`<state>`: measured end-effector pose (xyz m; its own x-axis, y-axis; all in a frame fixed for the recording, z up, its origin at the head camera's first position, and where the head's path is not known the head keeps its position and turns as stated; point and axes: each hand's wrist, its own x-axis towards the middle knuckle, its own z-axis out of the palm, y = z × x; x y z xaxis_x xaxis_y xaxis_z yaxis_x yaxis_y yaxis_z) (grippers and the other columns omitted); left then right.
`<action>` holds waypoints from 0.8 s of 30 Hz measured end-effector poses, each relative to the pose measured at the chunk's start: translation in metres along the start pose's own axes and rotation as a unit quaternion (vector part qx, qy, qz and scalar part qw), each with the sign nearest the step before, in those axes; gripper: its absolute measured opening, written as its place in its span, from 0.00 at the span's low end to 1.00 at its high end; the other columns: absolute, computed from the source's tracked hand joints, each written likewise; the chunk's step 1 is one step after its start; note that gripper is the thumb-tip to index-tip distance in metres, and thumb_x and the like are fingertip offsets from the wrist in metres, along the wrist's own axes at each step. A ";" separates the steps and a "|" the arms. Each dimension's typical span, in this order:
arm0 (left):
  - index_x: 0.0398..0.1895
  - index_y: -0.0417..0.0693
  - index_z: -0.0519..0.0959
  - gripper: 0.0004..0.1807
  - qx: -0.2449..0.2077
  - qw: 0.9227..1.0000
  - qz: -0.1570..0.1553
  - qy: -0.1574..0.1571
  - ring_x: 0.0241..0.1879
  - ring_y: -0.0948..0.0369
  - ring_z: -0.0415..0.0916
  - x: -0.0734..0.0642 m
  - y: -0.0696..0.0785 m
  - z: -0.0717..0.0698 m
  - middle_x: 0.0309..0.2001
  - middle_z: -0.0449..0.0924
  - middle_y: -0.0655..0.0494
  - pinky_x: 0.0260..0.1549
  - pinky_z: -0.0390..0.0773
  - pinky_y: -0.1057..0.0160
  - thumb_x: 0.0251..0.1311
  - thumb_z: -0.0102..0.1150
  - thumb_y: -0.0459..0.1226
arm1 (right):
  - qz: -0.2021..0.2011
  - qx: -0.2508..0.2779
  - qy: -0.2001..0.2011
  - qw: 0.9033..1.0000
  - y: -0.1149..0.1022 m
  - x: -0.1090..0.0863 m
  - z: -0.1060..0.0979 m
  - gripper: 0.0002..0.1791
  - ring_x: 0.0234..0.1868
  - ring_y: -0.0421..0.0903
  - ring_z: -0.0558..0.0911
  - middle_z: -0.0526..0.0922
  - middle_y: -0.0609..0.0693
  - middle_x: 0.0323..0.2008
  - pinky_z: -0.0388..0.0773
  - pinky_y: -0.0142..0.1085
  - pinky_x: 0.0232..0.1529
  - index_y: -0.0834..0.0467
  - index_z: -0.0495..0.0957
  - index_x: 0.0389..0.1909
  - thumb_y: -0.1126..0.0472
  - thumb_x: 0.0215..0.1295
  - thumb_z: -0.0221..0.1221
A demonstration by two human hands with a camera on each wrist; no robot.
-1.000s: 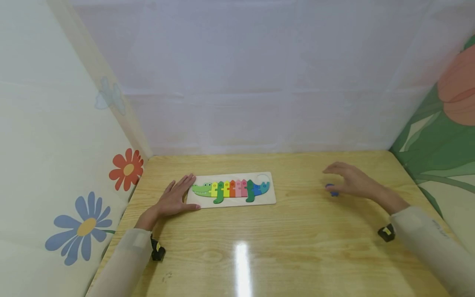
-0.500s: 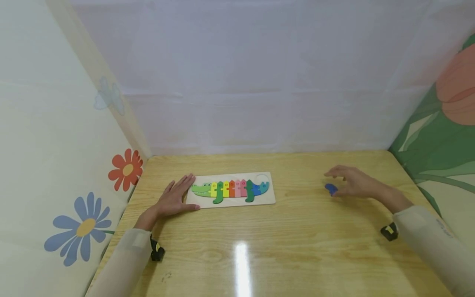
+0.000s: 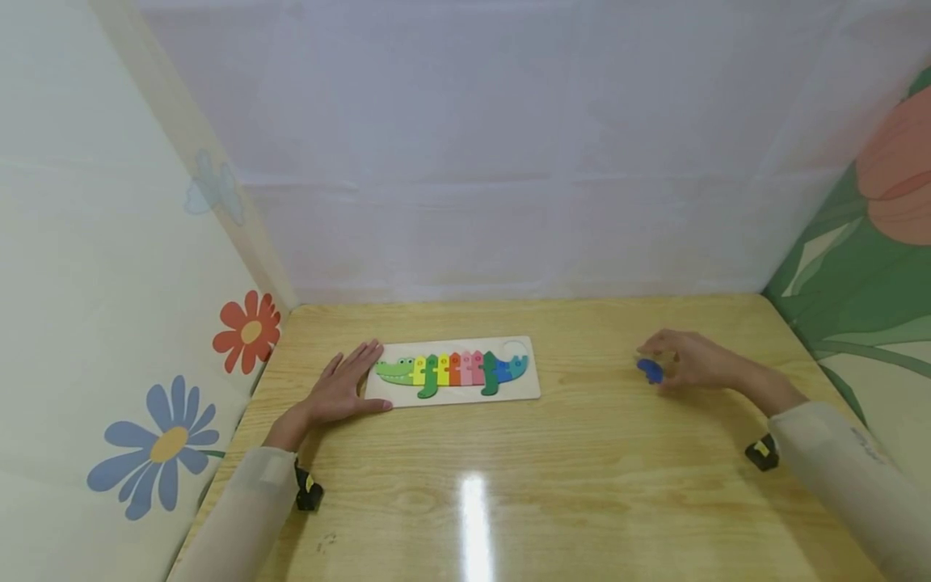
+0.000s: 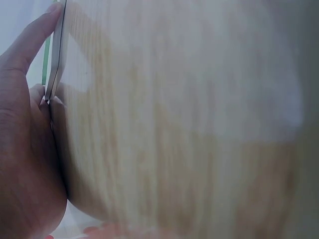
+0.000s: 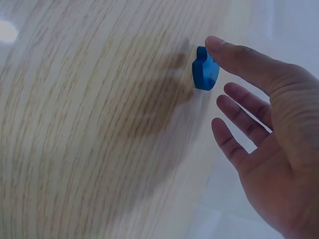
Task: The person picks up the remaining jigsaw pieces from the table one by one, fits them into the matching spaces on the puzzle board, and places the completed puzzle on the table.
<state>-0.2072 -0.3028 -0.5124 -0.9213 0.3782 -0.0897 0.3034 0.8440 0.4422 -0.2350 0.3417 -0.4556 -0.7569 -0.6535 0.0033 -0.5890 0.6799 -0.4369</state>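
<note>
My left hand (image 3: 342, 392) rests at the left end of a wooden crocodile puzzle board (image 3: 451, 397), its fingers spread and the thumb along the lower edge. In the left wrist view, the same hand (image 4: 25, 134) lies against the board's edge. Brightly coloured pieces form the crocodile (image 3: 458, 372) on the board. A pale round recess shows near the tail. Away to the right, a small blue puzzle piece (image 3: 650, 372) lies on the table between my right hand's (image 3: 698, 361) thumb and fingers. The right wrist view has the thumb overlapping the piece (image 5: 204, 74), other fingertips apart from it.
The wooden table (image 3: 582, 453) has a bright light reflection near its front. A white sheet (image 3: 524, 162) rises behind it. Printed floral cloths stand at the left (image 3: 109, 323) and right (image 3: 873, 267) sides.
My right hand has shifted slightly right and its fingertips have drawn a little closer around the blue puzzle piece, which shows more fully. The left hand and board have stayed put.
</note>
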 end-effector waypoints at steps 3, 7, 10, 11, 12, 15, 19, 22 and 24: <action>0.87 0.43 0.48 0.64 0.001 1.000 0.001 -0.001 0.85 0.43 0.37 0.000 0.000 0.000 0.86 0.43 0.43 0.78 0.33 0.32 0.59 0.69 0.65 | 0.008 -0.003 -0.011 1.000 0.003 0.000 0.001 0.35 0.52 0.59 0.84 0.84 0.61 0.55 0.86 0.46 0.46 0.68 0.82 0.62 0.63 0.52 0.81; 0.87 0.44 0.48 0.64 0.004 1.000 0.000 -0.001 0.85 0.43 0.37 0.000 -0.001 0.000 0.87 0.43 0.43 0.78 0.33 0.33 0.59 0.68 0.65 | 0.006 -0.005 -0.017 1.000 0.006 0.000 0.002 0.34 0.52 0.59 0.85 0.84 0.60 0.55 0.86 0.47 0.47 0.68 0.82 0.62 0.63 0.53 0.81; 0.87 0.44 0.48 0.64 0.005 1.000 0.000 -0.001 0.85 0.43 0.36 0.000 -0.002 0.000 0.87 0.43 0.43 0.79 0.33 0.33 0.59 0.69 0.65 | 0.004 -0.008 -0.018 1.000 0.006 0.000 0.003 0.34 0.51 0.57 0.85 0.85 0.58 0.54 0.86 0.46 0.47 0.68 0.82 0.61 0.63 0.53 0.81; 0.87 0.44 0.48 0.64 0.004 1.000 0.000 -0.001 0.85 0.43 0.37 0.000 -0.002 0.000 0.87 0.43 0.43 0.78 0.33 0.33 0.59 0.69 0.65 | 0.004 -0.008 -0.018 1.000 0.006 0.000 0.003 0.34 0.51 0.57 0.86 0.85 0.58 0.53 0.86 0.46 0.47 0.68 0.83 0.61 0.63 0.53 0.81; 0.87 0.44 0.48 0.64 0.004 1.000 -0.001 -0.001 0.85 0.43 0.36 0.000 -0.002 0.000 0.87 0.43 0.43 0.79 0.33 0.33 0.59 0.69 0.65 | 0.003 -0.009 -0.017 1.000 0.006 0.001 0.003 0.33 0.51 0.57 0.86 0.85 0.58 0.53 0.86 0.46 0.47 0.68 0.83 0.60 0.64 0.53 0.81; 0.87 0.44 0.48 0.64 0.003 1.000 0.000 -0.002 0.85 0.43 0.36 0.000 -0.002 -0.001 0.87 0.43 0.43 0.79 0.33 0.33 0.59 0.69 0.65 | -0.003 -0.008 -0.020 1.000 0.006 0.002 0.004 0.33 0.50 0.58 0.86 0.85 0.59 0.52 0.86 0.48 0.48 0.70 0.82 0.60 0.64 0.52 0.81; 0.87 0.43 0.48 0.64 0.000 1.000 0.000 -0.003 0.85 0.43 0.37 0.000 -0.001 -0.001 0.86 0.43 0.43 0.78 0.33 0.33 0.59 0.69 0.65 | -0.006 -0.002 -0.027 1.000 0.006 0.003 0.005 0.34 0.49 0.58 0.86 0.85 0.59 0.51 0.86 0.49 0.47 0.71 0.81 0.60 0.66 0.53 0.80; 0.87 0.43 0.48 0.64 -0.001 1.000 0.000 -0.003 0.85 0.43 0.37 0.000 0.000 -0.002 0.86 0.43 0.42 0.78 0.33 0.33 0.59 0.69 0.65 | -0.004 -0.001 -0.030 1.000 0.007 0.004 0.006 0.33 0.49 0.57 0.86 0.85 0.58 0.50 0.86 0.46 0.47 0.71 0.81 0.61 0.68 0.53 0.79; 0.87 0.43 0.48 0.64 0.001 1.000 0.000 -0.003 0.85 0.43 0.37 0.000 0.001 -0.002 0.86 0.43 0.43 0.79 0.33 0.33 0.59 0.69 0.65 | -0.012 -0.003 -0.027 1.000 0.009 0.004 0.007 0.33 0.48 0.56 0.86 0.85 0.57 0.49 0.86 0.44 0.45 0.71 0.81 0.61 0.69 0.52 0.79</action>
<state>-0.2074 -0.3032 -0.5100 -0.9200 0.3803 -0.0950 0.3035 0.8445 0.4412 -0.2416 0.3429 -0.4655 -0.7261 -0.6867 -0.0348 -0.6089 0.6657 -0.4314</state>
